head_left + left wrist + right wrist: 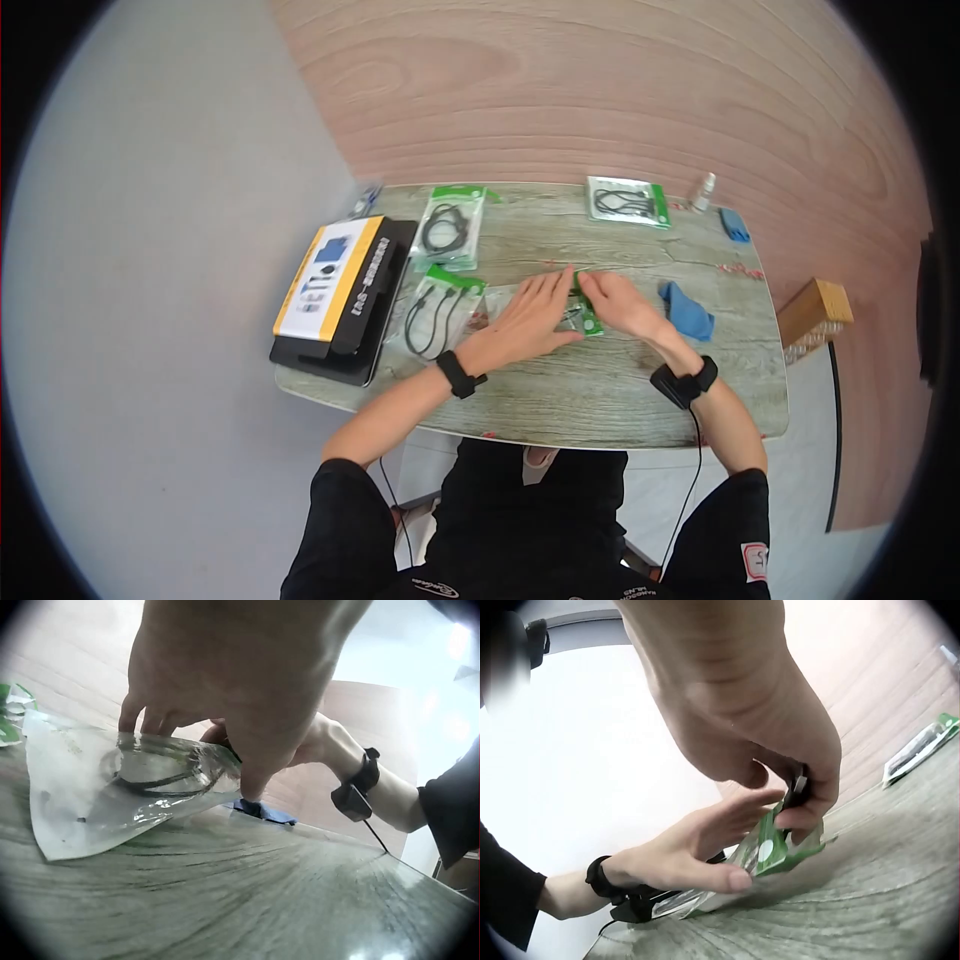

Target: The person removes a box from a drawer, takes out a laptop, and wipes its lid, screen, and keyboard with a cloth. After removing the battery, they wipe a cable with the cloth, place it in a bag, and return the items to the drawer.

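Handling the black connector [798, 792] inside the worktop's [560, 422] front edge: your right hand [618, 303] pinches it; straight-fingered left hand [532, 314] should steady the pouch [82, 799].

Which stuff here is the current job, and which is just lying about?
In the job:
- left hand, right hand
- bag they're working on
- dark piece in the right hand

Lying about, apparently:
- other cable bags (maybe queued)
- black box
- cloth
- small bottle
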### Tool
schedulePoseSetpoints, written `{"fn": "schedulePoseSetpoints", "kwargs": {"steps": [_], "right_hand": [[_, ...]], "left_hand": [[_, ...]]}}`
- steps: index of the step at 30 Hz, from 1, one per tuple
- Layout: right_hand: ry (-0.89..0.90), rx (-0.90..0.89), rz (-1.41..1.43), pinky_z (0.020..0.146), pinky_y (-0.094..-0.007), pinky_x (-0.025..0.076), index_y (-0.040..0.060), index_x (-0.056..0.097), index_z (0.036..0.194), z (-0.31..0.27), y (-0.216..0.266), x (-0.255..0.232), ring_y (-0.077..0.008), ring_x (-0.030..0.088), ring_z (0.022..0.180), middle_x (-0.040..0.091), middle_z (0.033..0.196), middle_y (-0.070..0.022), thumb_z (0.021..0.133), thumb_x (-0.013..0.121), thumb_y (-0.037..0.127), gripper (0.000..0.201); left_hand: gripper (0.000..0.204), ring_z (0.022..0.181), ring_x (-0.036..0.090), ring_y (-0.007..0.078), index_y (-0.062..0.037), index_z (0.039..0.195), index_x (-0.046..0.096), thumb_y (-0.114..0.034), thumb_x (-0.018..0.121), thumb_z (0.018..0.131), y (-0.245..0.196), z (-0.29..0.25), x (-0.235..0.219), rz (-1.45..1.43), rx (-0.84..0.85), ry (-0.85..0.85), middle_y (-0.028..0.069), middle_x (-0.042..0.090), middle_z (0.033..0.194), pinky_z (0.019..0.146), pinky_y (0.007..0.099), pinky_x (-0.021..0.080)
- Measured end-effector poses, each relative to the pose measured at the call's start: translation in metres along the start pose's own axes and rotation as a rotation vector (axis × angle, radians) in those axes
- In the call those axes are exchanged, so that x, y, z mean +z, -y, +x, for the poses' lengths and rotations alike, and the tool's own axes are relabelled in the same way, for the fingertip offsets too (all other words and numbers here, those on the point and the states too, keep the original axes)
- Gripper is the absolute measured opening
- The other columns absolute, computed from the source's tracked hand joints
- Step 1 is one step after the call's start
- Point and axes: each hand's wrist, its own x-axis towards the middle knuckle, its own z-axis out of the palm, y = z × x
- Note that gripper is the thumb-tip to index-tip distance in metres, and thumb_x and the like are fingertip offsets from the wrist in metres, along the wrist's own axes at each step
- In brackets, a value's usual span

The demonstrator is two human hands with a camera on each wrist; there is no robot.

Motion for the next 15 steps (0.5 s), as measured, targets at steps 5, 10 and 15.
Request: {"fn": "schedulePoseSetpoints", "kwargs": {"steps": [5,10,15], "right_hand": [[-0.084,0.289,0.395,0.087,-0.0373,0.047,-0.0085,0.061,0.116,-0.014,0.019,0.000,-0.0258,0.062,0.099,0.067,0.103,-0.0182,0.109,0.036,0.049,0.063],[-0.092,0.291,0.566,0.098,-0.0332,0.042,-0.0047,0.054,0.129,-0.021,0.023,0.003,-0.0205,0.054,0.111,0.061,0.119,-0.0109,0.109,0.036,0.051,0.062],[-0.209,0.188,0.316,0.104,-0.0352,0.042,-0.0055,0.053,0.133,-0.025,-0.012,0.001,-0.0231,0.056,0.117,0.061,0.126,-0.0142,0.110,0.035,0.050,0.063]], "left_hand": [[0.099,0.130,0.048,0.0449,0.0162,0.148,0.028,-0.041,0.078,0.085,-0.004,0.000,0.003,-0.084,-0.057,-0.033,0.0331,0.047,0.138,0.109,0.0489,0.040],[0.099,0.123,0.051,0.0433,0.0178,0.147,0.028,-0.041,0.078,0.085,0.000,-0.003,0.005,-0.081,-0.076,-0.104,0.0317,0.049,0.134,0.105,0.0483,0.042],[0.098,0.120,0.053,0.0422,0.0178,0.147,0.029,-0.042,0.078,0.085,-0.002,-0.002,0.007,-0.106,-0.111,-0.116,0.0304,0.050,0.130,0.103,0.0479,0.043]]}}
